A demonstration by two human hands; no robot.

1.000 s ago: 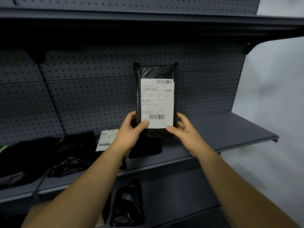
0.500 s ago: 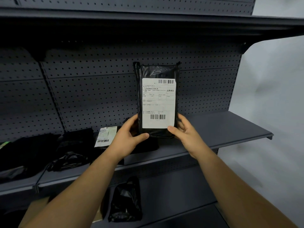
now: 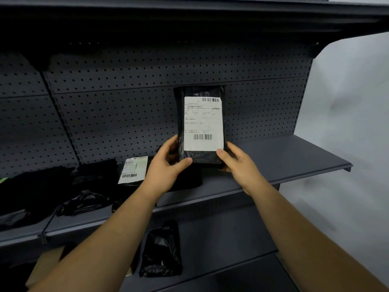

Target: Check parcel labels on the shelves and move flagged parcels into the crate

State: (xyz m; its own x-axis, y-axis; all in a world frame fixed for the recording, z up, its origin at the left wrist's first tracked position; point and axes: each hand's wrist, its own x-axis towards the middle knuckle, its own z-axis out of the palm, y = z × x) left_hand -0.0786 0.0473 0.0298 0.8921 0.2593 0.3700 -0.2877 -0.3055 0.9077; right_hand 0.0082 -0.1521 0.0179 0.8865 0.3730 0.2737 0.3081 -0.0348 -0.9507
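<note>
Nearest: two bare forearms reach up from the bottom edge.

Lower shelf: one crumpled black bag parcel stands on it, leaning slightly. Left of it a piece of brown cardboard, mostly in shadow; cannot tell what it belongs to.

Left hand: grip clamped on the held parcel at its lower left corner, thumb across the front, fingers behind.

Right hand: grip clamped on the lower right corner, thumb tip on the front just below the label's corner, fingers wrapped behind.

Held parcel: flat black plastic bag, upright, front toward the camera, raised clear of the middle shelf and in front of the back panel. A white label covers most of its front, with one barcode at the top, one near the bottom and printed lines between, too small to read.

Middle shelf, behind and left of the hands: a black parcel lying flat with a second label face up, partly hidden by the left wrist. Further left a shiny crumpled bag near the shelf's front edge, then a dark pile of parcels. The shelf's right part shows bare grey metal.

Behind: grey pegboard back panel. Above: upper shelf, underside in shadow. Far right: pale wall.
</note>
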